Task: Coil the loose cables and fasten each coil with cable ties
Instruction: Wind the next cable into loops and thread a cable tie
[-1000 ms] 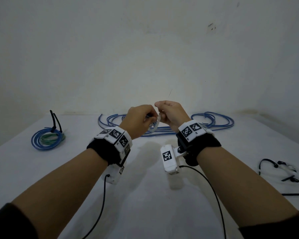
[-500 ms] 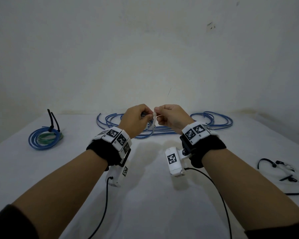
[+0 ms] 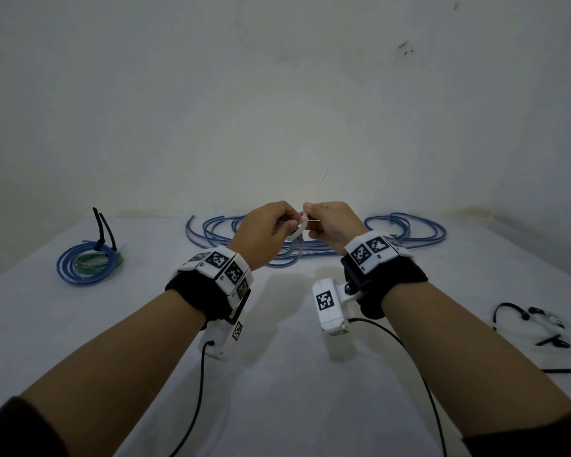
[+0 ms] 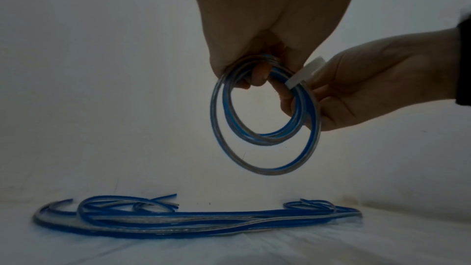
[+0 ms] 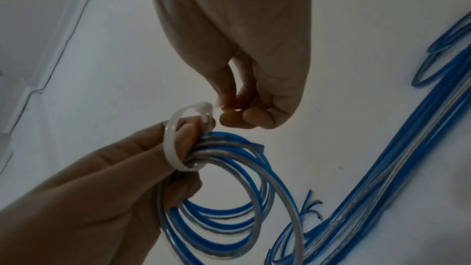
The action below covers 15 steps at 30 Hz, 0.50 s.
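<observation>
My left hand (image 3: 267,228) grips a small coil of blue and clear cable (image 4: 265,124) above the white table; the coil hangs below the fingers (image 5: 224,205). A white cable tie (image 5: 171,140) loops around the coil's top and over my left fingers. My right hand (image 3: 327,225) pinches the thin tail of the tie (image 5: 216,107) just past its head. A long loose bundle of blue cables (image 3: 406,229) lies on the table behind both hands. A finished blue and green coil (image 3: 88,263) with black ties lies at the far left.
A black cable with small connectors (image 3: 541,331) lies at the right of the white table (image 3: 277,384). Thin black wires run from the wrist cameras toward me. A plain wall stands right behind the table's far edge.
Both hands have risen slightly and moved apart a little; the white tie has been threaded into a loop and my right hand now pinches its thin tail.
</observation>
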Each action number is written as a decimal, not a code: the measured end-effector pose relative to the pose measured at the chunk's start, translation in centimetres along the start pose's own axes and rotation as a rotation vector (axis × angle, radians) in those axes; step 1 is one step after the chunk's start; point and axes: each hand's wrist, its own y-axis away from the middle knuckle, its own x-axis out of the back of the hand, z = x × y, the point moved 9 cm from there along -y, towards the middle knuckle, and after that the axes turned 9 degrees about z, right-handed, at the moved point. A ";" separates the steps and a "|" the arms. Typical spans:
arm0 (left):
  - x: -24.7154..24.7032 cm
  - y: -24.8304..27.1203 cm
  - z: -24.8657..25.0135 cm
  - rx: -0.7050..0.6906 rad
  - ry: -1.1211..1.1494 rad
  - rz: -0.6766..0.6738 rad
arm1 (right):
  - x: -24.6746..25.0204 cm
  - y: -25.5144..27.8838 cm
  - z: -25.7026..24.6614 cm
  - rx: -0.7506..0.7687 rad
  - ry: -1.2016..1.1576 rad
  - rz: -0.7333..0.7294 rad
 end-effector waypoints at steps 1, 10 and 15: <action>-0.1 0.1 0.1 -0.016 0.005 -0.012 | 0.4 -0.1 -0.2 -0.004 -0.004 0.027; -0.6 0.3 1.0 -0.070 0.020 -0.055 | 2.8 -1.3 0.2 -0.084 -0.095 0.215; 0.2 -0.4 0.0 0.022 0.037 0.016 | 0.8 -0.3 0.7 -0.133 -0.127 0.003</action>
